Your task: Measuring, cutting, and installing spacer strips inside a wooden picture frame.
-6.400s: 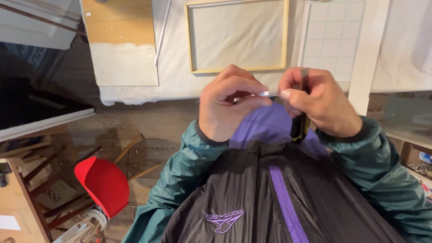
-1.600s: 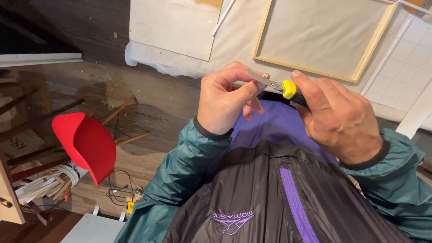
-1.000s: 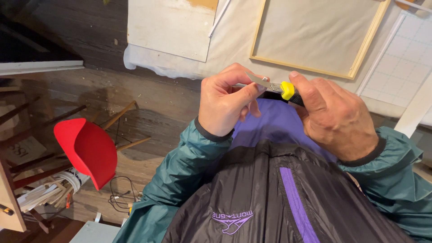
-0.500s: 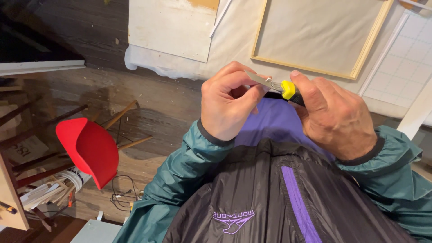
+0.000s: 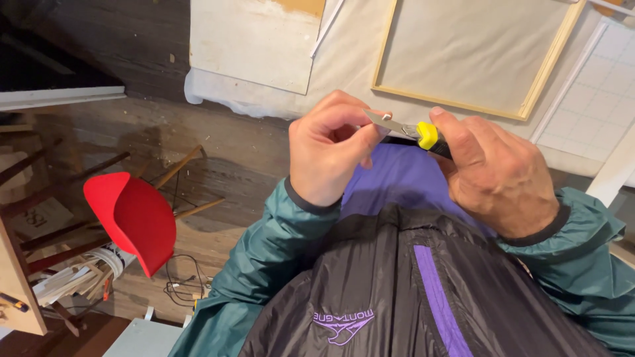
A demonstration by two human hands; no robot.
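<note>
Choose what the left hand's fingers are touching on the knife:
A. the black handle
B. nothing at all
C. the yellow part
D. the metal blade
D: the left hand pinches the tip of the metal blade, while the right hand grips the knife by its handle, behind the yellow part.

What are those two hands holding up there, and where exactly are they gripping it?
A utility knife. The right hand grips its black handle just behind the yellow collar; the left hand pinches the metal blade near its tip with the fingers.
</note>
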